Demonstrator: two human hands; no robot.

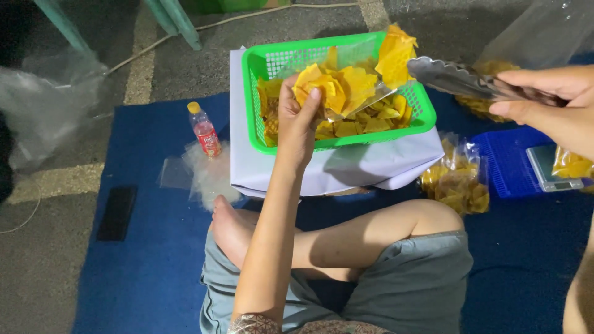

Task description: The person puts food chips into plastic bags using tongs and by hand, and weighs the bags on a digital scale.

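Left hand [297, 120] pinching bag of chips [328, 86] over basket [260, 62]; right hand [550, 102] clamping tongs [458, 79] on chips. Risk: loose bag mouth, chips spill onto mat [142, 247].

Left of the green basket [260, 68] stands a small bottle [205, 132] with a red label and yellow cap. Right of it lies a clear bagged pack of chips [456, 180]; farther right, a scale's grey screen [564, 185].
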